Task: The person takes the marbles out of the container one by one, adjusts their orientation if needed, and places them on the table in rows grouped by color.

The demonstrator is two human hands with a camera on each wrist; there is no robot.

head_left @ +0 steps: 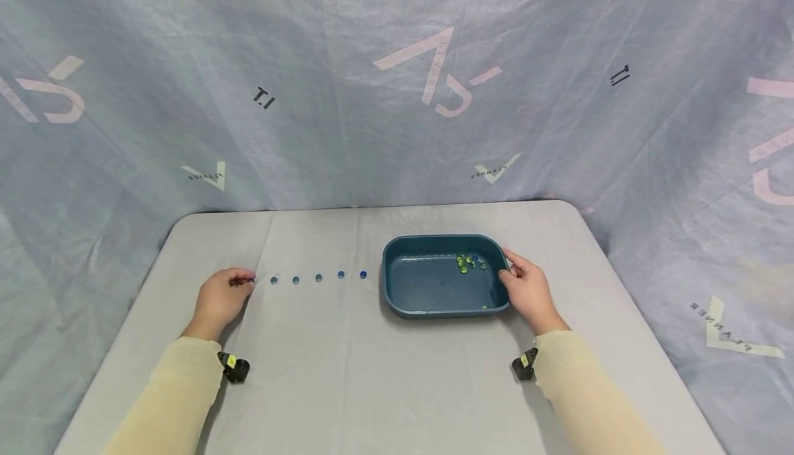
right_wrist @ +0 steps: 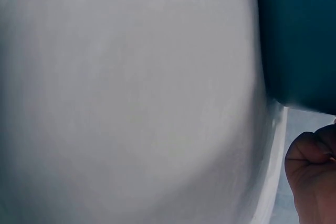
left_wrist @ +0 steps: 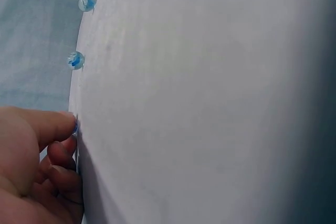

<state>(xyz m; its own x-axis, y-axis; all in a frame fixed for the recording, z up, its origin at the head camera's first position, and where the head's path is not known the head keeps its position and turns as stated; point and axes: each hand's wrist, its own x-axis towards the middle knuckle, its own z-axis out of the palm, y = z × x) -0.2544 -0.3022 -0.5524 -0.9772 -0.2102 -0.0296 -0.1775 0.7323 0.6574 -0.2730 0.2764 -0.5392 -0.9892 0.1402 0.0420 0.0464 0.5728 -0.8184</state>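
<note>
At the left end of a row of marbles, my left hand (head_left: 222,298) pinches a blue marble (left_wrist: 75,127) between thumb and forefinger, close to the tabletop. Only a sliver of that marble shows. Several clear-and-blue marbles run rightward from it, among them a pale one (head_left: 274,280) and a darker one (head_left: 362,274) at the far end. My right hand (head_left: 526,288) grips the right rim of a dark teal rectangular tray (head_left: 422,293), thumb on the near side. Inside the tray lie several green marbles (head_left: 463,269) and a blue one (head_left: 475,259), mostly in its right back part.
The table (head_left: 372,386) has a pale grey cover and rounded back corners. Grey printed cloth (head_left: 298,145) hangs behind it and along both sides. One green marble (head_left: 484,307) sits apart by the tray's front wall.
</note>
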